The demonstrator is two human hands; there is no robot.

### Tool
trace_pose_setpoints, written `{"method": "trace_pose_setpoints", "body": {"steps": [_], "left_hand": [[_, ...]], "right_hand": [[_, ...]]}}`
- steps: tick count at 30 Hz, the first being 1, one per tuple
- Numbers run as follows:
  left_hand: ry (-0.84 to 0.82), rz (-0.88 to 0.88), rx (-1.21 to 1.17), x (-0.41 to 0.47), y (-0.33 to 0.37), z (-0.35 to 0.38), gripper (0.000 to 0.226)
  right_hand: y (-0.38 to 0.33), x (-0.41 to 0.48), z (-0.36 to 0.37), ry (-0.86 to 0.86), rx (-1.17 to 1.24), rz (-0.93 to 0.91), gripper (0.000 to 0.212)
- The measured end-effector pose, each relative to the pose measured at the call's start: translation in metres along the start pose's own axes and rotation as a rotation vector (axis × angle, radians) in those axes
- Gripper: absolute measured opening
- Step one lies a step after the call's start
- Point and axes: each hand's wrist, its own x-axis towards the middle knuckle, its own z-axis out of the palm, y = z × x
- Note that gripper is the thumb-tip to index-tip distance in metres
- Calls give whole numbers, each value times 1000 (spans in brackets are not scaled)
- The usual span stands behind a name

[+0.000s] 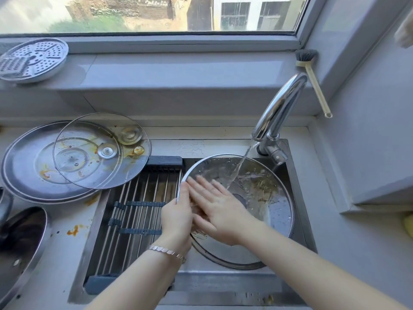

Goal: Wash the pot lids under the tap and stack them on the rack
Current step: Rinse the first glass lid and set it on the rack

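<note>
Item under wash: one steel pot lid (277, 209), held tilted in the sink (223, 283) under both hands. I record the left hand (178, 218) gripping the lid's left rim, fingers curled over the edge, with a bracelet (165, 250) at the wrist. The right hand (219, 209) lies flat on the lid's inner face, fingers straight and spread, holding nothing. Yellowish residue shows on the lid beyond the right fingertips.

The water stream (241, 166) strikes the lid just beyond those fingertips. It runs from the tap (279, 108), which stands beyond and to the right of the right hand.

The rack (138, 202) spans the sink just left of the left hand. Beyond and left of that hand, a glass lid (100, 151) rests on a larger steel lid (24, 166), both stained orange. A dark lid (20, 238) lies further left, nearer me.

Far beyond the left hand, a perforated steamer plate (33, 59) sits on the sill. A brush (312, 79) leans at the wall beyond the right hand.
</note>
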Motion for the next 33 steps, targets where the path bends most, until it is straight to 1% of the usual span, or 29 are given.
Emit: {"method": "trace_pose_setpoints", "body": {"steps": [1,3,6,9,11,13,16,17,19,21,22,23,24,27,29,30,31,33], "left_hand": [[-20,-5,-15,-2,1,-1,45],[-34,0,-33,-3,4,-4,46],[16,47,-57,-1,8,-10,46],[64,89,-77,0,10,-12,46],[52,91,-71,-4,8,-11,44],[35,93,-47,-9,3,-8,44],[33,110,11,-11,-2,-2,46],[49,124,25,-9,-2,-2,47],[91,177,96,-2,1,-3,51],[111,217,125,2,7,-6,47],[104,221,107,4,8,-8,44],[86,208,79,4,8,-9,43],[62,187,44,3,9,-9,44],[11,155,2,-2,6,-8,50],[12,162,4,-5,4,-2,49],[8,166,3,-5,4,0,48],[10,178,-3,-6,6,3,47],[45,228,21,-2,9,5,43]], "right_hand": [[7,5,-4,33,1,88,71],[23,10,-10,44,-42,294,69],[35,0,-8,67,-29,522,73],[28,-14,0,76,15,707,71],[21,-10,3,114,44,768,69],[15,2,0,151,70,713,70],[3,21,-5,162,74,492,71],[-4,23,-5,151,60,408,70],[-17,21,-1,120,65,181,69],[-22,10,7,67,93,-34,63],[-19,4,8,50,82,-90,62],[-13,1,7,51,50,-101,62],[-5,-2,5,66,8,-66,63],[16,-1,-7,121,-60,214,74],[17,10,-13,175,-34,320,80],[12,16,-14,187,-13,324,80],[6,20,-16,190,-2,287,80],[-7,23,-12,168,-18,128,78]]}}
